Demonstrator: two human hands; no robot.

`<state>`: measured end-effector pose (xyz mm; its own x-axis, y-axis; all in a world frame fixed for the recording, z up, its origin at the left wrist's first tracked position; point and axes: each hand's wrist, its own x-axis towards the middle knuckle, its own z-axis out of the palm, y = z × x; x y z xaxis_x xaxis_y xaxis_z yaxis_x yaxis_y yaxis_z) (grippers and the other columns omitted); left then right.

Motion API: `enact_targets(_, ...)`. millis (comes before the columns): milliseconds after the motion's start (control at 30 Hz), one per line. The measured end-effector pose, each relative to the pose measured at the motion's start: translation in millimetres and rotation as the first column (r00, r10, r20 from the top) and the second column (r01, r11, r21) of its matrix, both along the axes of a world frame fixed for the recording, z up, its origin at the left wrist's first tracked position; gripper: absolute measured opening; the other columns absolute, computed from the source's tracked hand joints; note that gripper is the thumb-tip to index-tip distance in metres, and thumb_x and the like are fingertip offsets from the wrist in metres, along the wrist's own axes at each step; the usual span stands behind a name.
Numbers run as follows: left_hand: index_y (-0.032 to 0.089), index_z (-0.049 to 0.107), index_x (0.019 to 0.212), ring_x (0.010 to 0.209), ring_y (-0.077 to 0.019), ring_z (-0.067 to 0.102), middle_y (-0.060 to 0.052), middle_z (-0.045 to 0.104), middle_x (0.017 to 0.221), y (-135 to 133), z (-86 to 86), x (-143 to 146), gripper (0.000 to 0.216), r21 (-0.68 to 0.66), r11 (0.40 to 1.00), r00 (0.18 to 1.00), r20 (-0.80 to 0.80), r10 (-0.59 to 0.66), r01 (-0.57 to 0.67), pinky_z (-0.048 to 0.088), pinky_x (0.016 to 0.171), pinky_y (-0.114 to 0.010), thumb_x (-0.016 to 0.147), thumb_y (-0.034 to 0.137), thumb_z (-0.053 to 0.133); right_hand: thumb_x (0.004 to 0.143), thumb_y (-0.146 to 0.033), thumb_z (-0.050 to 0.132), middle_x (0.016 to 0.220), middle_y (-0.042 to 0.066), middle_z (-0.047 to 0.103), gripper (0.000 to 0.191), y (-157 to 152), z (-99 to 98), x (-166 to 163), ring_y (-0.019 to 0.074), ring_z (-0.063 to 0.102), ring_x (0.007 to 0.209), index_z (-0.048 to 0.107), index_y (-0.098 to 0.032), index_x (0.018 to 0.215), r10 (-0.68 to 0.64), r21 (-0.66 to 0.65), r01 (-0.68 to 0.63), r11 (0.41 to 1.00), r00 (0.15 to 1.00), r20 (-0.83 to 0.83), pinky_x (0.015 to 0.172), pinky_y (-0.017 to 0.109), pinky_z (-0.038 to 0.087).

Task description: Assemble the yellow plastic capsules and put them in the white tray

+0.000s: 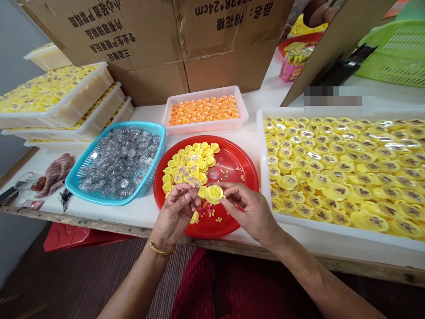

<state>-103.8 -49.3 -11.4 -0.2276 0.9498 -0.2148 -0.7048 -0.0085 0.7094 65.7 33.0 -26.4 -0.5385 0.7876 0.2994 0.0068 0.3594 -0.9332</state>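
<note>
Over the red round tray [247, 177], my right hand [249, 210] pinches the edge of a small yellow plastic cup [214, 193] that has pale yellow bits inside. My left hand [179, 212] is closed at the fingertips on a small see-through piece, apparently a clear plastic cap, partly hidden by the fingers. Beside those fingertips, another yellow piece touches or overlaps the cup. Many yellow cups [186, 159] fill the tray's left side, some with clear caps on them. Loose yellow and pink bits [210, 212] are scattered under my hands.
A blue basket [156, 128] of clear caps stands left, with stacked white trays [49, 119] behind. Orange pieces [206, 110] fill a box at the back. A large white tray [262, 155] of yellow pieces is at right. Cardboard [149, 53] walls the back.
</note>
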Motion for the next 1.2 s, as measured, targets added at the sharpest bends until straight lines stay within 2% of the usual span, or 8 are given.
enact_targets(233, 0.022, 0.068, 0.088, 0.071, -0.0094, 0.060, -0.001, 0.063, 0.087, 3, -4.7, 1, 0.014, -0.007, 1.000, 0.998, -0.060, -0.016, 0.016, 0.043, 0.061, -0.018, 0.076, 0.018, 0.073, 0.087, -0.023, 0.058, 0.113, 0.008, 0.065, 0.004, -2, -2.3, 4, 0.0183, 0.067, 0.092, 0.055, -0.020, 0.088, 0.023, -0.116, -0.029, 0.993, 0.998, -0.050, 0.077, 0.029, 0.057)
enact_targets(367, 0.021, 0.069, 0.089, 0.072, -0.0103, 0.059, -0.002, 0.064, 0.084, 8, -8.0, 3, 0.012, 0.006, 1.000, 0.985, -0.175, -0.012, 0.013, 0.044, 0.062, -0.020, 0.077, 0.018, 0.071, 0.087, -0.027, 0.062, 0.112, 0.007, 0.066, 0.008, -2, -3.8, 5, 0.0187, 0.066, 0.095, 0.056, -0.021, 0.087, 0.025, -0.211, -0.048, 0.976, 0.994, -0.108, 0.081, 0.029, 0.057)
enact_targets(500, 0.021, 0.070, 0.096, 0.072, -0.0106, 0.059, -0.001, 0.062, 0.081, 10, -11.1, 5, 0.021, 0.015, 0.999, 0.945, -0.326, 0.037, -0.034, 0.047, 0.065, -0.021, 0.075, 0.019, 0.073, 0.084, -0.035, 0.066, 0.111, 0.008, 0.066, 0.017, -1, -4.9, 5, 0.0204, 0.066, 0.096, 0.056, -0.021, 0.086, 0.011, -0.321, -0.056, 0.945, 0.990, -0.141, 0.082, 0.032, 0.057)
enact_targets(633, 0.025, 0.068, 0.110, 0.075, -0.0105, 0.058, -0.001, 0.062, 0.085, 8, -9.3, 4, 0.033, 0.059, 0.997, 0.852, -0.518, 0.075, -0.052, 0.049, 0.069, -0.021, 0.078, 0.018, 0.071, 0.082, -0.039, 0.068, 0.107, 0.008, 0.067, 0.022, 1, -7.1, 8, 0.0204, 0.066, 0.093, 0.056, -0.021, 0.085, -0.015, -0.393, -0.044, 0.918, 0.989, -0.147, 0.080, 0.030, 0.057)
enact_targets(767, 0.026, 0.067, 0.112, 0.080, -0.0123, 0.059, -0.002, 0.062, 0.086, 5, -2.8, 3, 0.033, 0.093, 0.994, 0.714, -0.692, 0.107, -0.059, 0.049, 0.074, -0.023, 0.080, 0.018, 0.068, 0.082, -0.038, 0.069, 0.108, 0.006, 0.067, 0.022, 3, -9.4, 10, 0.0195, 0.066, 0.092, 0.056, -0.021, 0.085, -0.031, -0.436, -0.042, 0.899, 0.987, -0.159, 0.079, 0.028, 0.057)
enact_targets(933, 0.027, 0.068, 0.112, 0.082, -0.0136, 0.060, -0.002, 0.064, 0.087, 3, 2.0, 2, 0.032, 0.137, 0.988, 0.595, -0.789, 0.151, -0.069, 0.049, 0.078, -0.024, 0.082, 0.016, 0.066, 0.081, -0.039, 0.072, 0.109, 0.006, 0.067, 0.024, 4, -12.2, 9, 0.0212, 0.066, 0.094, 0.056, -0.021, 0.085, -0.036, -0.497, -0.068, 0.865, 0.979, -0.198, 0.078, 0.030, 0.058)
enact_targets(1033, 0.025, 0.070, 0.110, 0.082, -0.0147, 0.061, -0.003, 0.065, 0.086, 2, 2.9, 2, 0.031, 0.132, 0.987, 0.609, -0.777, 0.159, -0.089, 0.049, 0.078, -0.025, 0.080, 0.016, 0.068, 0.080, -0.041, 0.073, 0.111, 0.007, 0.066, 0.027, 4, -13.8, 8, 0.0230, 0.066, 0.096, 0.056, -0.021, 0.086, -0.049, -0.520, -0.058, 0.852, 0.981, -0.189, 0.079, 0.033, 0.059)
enact_targets(1200, 0.026, 0.070, 0.109, 0.078, -0.0120, 0.061, -0.001, 0.065, 0.084, 5, -0.8, 1, 0.033, 0.084, 0.988, 0.789, -0.594, 0.157, -0.132, 0.051, 0.073, -0.023, 0.077, 0.016, 0.071, 0.080, -0.040, 0.072, 0.111, 0.007, 0.066, 0.026, 6, -13.7, 7, 0.0213, 0.066, 0.093, 0.055, -0.021, 0.086, -0.037, -0.490, -0.059, 0.870, 0.982, -0.184, 0.077, 0.031, 0.058)
